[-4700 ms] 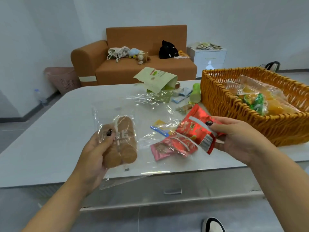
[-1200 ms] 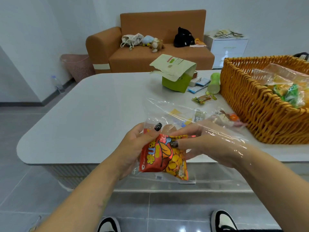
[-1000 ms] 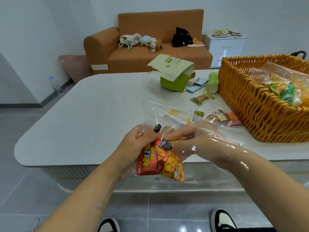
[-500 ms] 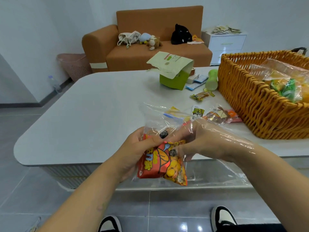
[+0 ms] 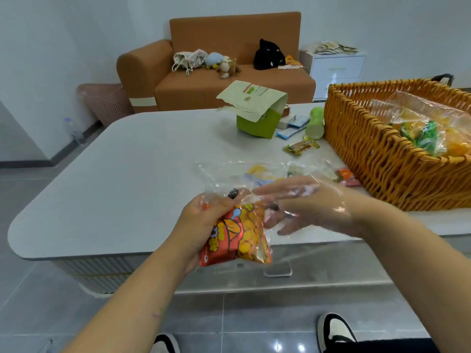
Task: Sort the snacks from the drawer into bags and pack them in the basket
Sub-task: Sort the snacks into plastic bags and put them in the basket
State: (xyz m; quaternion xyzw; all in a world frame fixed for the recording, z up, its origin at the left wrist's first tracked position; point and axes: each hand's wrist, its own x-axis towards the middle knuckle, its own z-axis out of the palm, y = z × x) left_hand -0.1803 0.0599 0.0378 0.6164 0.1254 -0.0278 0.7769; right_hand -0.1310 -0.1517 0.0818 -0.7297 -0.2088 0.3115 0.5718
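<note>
**Snack pack held inside clear bag at table's near edge**

The left hand (image 5: pixel 204 225) gripped the red-orange snack pack (image 5: pixel 235 238) through the clear bag (image 5: pixel 229 179). The right hand (image 5: pixel 313 207) lay inside the bag, fingers straight and spread. Farther right, the wicker basket (image 5: pixel 377 159) stood on the table (image 5: pixel 127 174), holding one filled bag (image 5: pixel 420 126).

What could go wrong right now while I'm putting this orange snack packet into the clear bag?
The clear bag is held in front of the table edge over the floor, so the snack packet, gripped by the left hand, could fall if it slips. The right hand is deep inside the thin plastic; pulling out fast might drag the packet back out or stretch the bag.
</note>
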